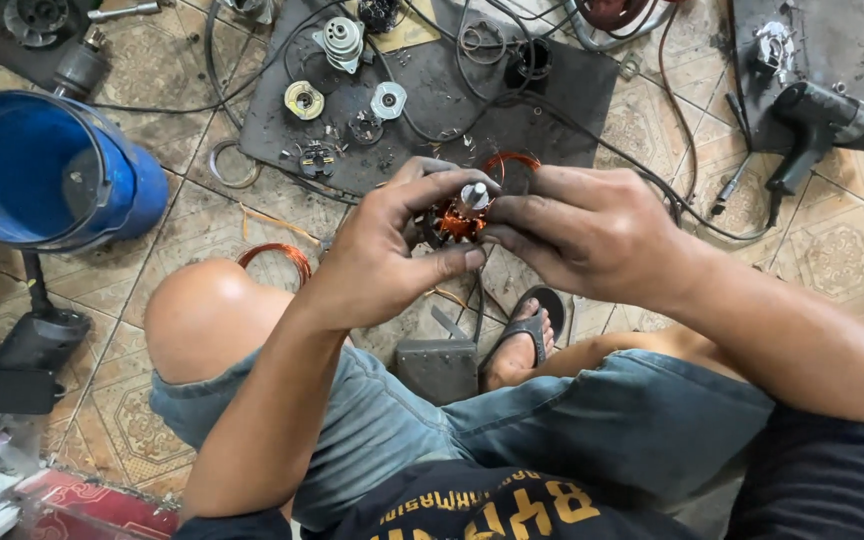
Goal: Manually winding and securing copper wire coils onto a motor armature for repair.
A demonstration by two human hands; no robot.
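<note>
Hands meet over the lap in the head view, both on one small motor armature (460,212). Left hand (392,250) wraps it from the side, thumb laid under and fingers curled round the copper windings, so it's clenched on the armature. Right hand (577,228) comes in from the other side, fingertips pinched at the winding edge just below the grey shaft end, which sticks up btwn the two hands. Armature is held in the air above the knees, not resting on anything.

Below: tiled floor (842,250) w/ a dark mat (542,100) carrying loose motor parts, a bearing plate (388,100) and cables. Blue bucket (42,170) lies on its side well to the left; drill (822,125) lies far right. Copper wire coil (277,255) sits on the tiles near the bare knee.

Judgement on doing it well: keep the left grip firm on the core, not on the wire itself, so the right fingertips can work the strands w/o kinking them. Shaft upright helps keep the work in sight. Can't tell exactly which wire the right fingertips have.
</note>
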